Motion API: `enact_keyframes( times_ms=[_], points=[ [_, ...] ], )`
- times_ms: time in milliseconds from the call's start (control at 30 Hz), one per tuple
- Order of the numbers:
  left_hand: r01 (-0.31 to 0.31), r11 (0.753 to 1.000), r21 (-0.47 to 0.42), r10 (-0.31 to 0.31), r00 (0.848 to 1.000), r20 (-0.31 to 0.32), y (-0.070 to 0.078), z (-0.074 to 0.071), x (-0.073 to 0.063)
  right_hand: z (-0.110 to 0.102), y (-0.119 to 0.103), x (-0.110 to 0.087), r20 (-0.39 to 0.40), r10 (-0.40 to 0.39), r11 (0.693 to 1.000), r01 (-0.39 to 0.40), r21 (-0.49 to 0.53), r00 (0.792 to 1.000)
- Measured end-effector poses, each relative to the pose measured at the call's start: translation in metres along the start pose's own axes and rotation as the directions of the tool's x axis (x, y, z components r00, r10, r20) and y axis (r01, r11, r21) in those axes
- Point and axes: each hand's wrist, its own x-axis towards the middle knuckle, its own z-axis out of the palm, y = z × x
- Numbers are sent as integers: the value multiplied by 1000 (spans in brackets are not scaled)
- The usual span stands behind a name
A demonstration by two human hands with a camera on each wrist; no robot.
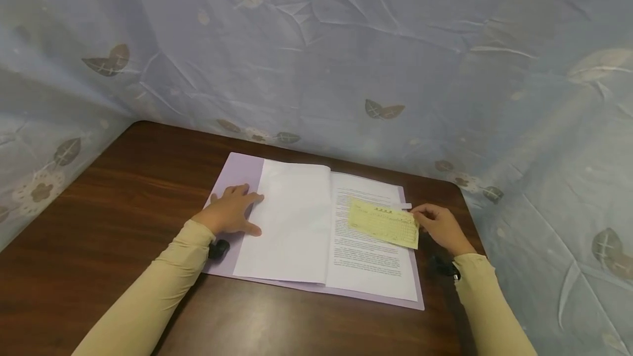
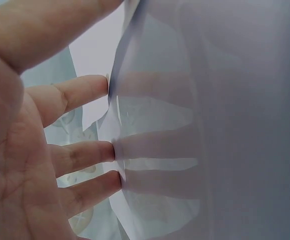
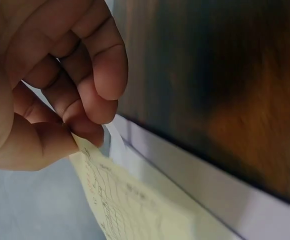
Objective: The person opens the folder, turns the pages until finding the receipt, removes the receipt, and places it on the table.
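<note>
A lavender folder (image 1: 417,290) lies spread on the table with white sheets in it. Its left page (image 1: 292,218) looks blank, while the right page (image 1: 366,262) carries printed text. My left hand (image 1: 229,210) rests with spread, fairly straight fingers on the folder's left cover and the blank page's edge; in the left wrist view the fingertips touch a pale sheet edge. Between thumb and fingertips, my right hand (image 1: 440,227) pinches the upper right corner of a yellow paper slip (image 1: 381,221) with a handwritten-looking grid, above the printed page. A white tab (image 1: 405,206) sticks out beside it.
The dark brown wooden table (image 1: 99,224) extends to the left and in front of the folder. A pale patterned cloth (image 1: 316,70) hangs behind the table and along both sides. Small black devices (image 1: 218,249) are strapped at the wrists.
</note>
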Motion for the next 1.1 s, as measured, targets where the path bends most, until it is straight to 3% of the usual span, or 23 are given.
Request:
enact_keyframes(
  times_ms=[333,667,1100],
  points=[
    [-1,1000,-4,1,1000,7,1,-1,-1,-41,15,0,-16,-42,998,42,-50,999],
    [-3,1000,-4,3,1000,5,0,0,0,-82,36,-7,64,-39,989,47,-140,997],
    [3,1000,1,-3,1000,9,5,-3,-4,-98,84,-7,71,7,950,16,-311,997]
  ],
)
